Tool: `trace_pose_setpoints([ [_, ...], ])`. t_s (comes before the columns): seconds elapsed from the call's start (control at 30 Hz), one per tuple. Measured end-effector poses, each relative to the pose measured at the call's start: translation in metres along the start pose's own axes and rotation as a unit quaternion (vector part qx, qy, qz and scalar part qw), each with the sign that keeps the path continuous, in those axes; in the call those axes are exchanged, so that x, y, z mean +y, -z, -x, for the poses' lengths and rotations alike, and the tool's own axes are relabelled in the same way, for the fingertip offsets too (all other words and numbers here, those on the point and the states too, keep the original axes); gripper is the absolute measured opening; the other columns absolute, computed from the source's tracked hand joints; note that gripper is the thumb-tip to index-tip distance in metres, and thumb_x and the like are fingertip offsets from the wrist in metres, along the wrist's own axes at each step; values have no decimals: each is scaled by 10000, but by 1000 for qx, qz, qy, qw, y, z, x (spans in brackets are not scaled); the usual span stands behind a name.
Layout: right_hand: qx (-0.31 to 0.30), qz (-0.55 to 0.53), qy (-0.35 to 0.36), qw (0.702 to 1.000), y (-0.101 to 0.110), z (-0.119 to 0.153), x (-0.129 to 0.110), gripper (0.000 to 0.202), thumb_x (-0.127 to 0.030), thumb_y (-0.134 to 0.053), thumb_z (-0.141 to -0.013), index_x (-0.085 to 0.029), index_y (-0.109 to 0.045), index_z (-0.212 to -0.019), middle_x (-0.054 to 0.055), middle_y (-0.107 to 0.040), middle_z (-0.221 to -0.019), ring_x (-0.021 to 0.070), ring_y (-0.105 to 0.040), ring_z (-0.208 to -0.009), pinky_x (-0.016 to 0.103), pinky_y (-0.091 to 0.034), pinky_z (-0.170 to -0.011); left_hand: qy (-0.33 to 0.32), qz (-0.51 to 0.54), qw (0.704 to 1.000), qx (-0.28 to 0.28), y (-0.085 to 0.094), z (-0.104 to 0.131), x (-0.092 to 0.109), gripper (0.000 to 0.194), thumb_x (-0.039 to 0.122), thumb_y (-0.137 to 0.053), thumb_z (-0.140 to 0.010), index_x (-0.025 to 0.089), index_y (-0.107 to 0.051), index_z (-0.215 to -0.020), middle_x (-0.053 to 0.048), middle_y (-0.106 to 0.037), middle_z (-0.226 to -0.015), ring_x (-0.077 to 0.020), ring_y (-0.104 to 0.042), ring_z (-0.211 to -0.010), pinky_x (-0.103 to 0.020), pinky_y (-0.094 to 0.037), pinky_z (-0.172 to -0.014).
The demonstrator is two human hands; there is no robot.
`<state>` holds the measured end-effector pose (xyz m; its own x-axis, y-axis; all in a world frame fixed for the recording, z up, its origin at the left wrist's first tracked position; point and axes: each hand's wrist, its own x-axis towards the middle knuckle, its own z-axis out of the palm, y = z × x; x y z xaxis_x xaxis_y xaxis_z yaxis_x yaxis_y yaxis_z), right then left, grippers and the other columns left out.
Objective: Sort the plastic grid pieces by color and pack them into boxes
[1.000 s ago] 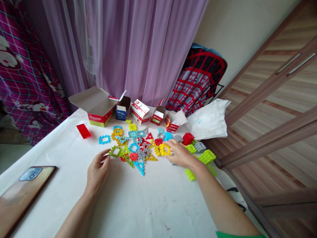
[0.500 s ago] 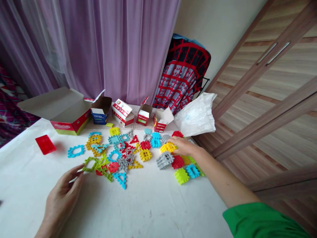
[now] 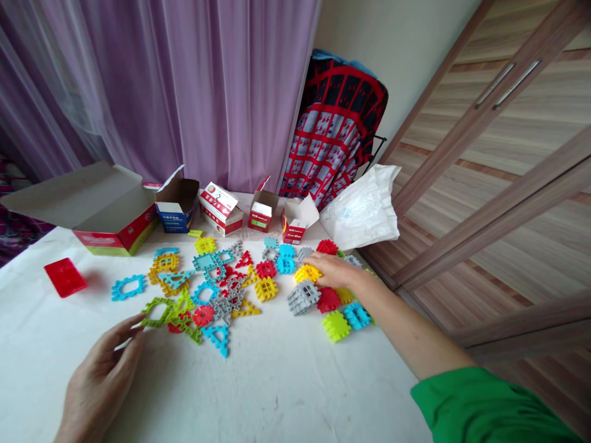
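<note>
On the left side of the table my left hand (image 3: pixel 102 372) rests with its fingers loosely curved and apart, holding nothing. Its fingertips are beside a lime-green frame-shaped building piece (image 3: pixel 149 315). My right hand (image 3: pixel 330 269) reaches across to the right-hand pile, its fingers closed on a yellow building block (image 3: pixel 307 274); part of the grip is hidden. Around it lie a grey block stack (image 3: pixel 303 298), a red block (image 3: pixel 328 299), a lime-green block (image 3: pixel 336 327) and a blue window block (image 3: pixel 357 315). Flat interlocking pieces (image 3: pixel 216 295) in several colours spread between my hands.
Along the back stand a large open box (image 3: pixel 115 241), a blue box (image 3: pixel 178 221) and several small red-and-white boxes (image 3: pixel 220 209). A white plastic bag (image 3: pixel 362 212) lies at the back right. A red tray-like piece (image 3: pixel 65 277) is at the left.
The view has turned slightly, so the table things appear further left. Both hands stay at nearly the same places, the right one still at the yellow block.
</note>
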<state>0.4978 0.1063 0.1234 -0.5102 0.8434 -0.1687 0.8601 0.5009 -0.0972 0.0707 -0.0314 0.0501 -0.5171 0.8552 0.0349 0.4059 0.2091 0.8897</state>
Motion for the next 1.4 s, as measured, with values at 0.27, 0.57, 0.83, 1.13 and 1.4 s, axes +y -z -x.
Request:
trace_pose_setpoints([
  [0.27, 29, 12, -40, 999, 10, 4, 5, 620, -32, -597, -717, -247, -629, -1297, 89, -637, -1291, 246, -594, -1177, 332, -450, -995, -1, 36, 999, 1, -6, -3, -13, 624, 690, -585, -584, 246, -690, -1009, -45, -728, -869, -187, -656, -635, -268, -491, -525],
  [0.57, 68, 16, 54, 996, 26, -47, -80, 412, -135, -552, -836, -261, -694, -1201, 60, -668, -1250, 229, -602, -1161, 351, -441, -1016, -54, 76, 996, 14, -13, -5, -34, 540, 604, -561, -728, 202, -686, -1066, -73, -729, -932, -186, -678, -728, -299, -548, -660],
  [0.83, 88, -49, 128, 987, -20, -139, -200, 399, -213, -593, -872, -228, -634, -1268, 81, -633, -1321, 228, -566, -1219, 371, -419, -1047, -34, 133, 990, 30, -10, -12, -38, 427, 486, -547, -762, 200, -682, -1050, -79, -723, -938, -211, -687, -849, -318, -551, -722],
  [1.13, 56, -21, 96, 994, -48, -180, -254, 407, -361, -681, -840, -243, -654, -1228, 88, -682, -1232, 272, -607, -1147, 385, -444, -976, -13, 171, 984, 54, -11, -17, -41, 399, 445, -534, -759, 205, -674, -1045, -83, -725, -970, -206, -690, -856, -307, -547, -702],
  [1.4, 90, 3, 16, 996, -34, -171, -232, 368, -320, -535, -926, -205, -648, -1257, 100, -654, -1292, 253, -576, -1186, 365, -417, -999, -11, 194, 979, 64, -14, -15, -39, 377, 424, -532, -762, 206, -685, -1030, -88, -721, -1025, -196, -683, -876, -303, -547, -717],
])
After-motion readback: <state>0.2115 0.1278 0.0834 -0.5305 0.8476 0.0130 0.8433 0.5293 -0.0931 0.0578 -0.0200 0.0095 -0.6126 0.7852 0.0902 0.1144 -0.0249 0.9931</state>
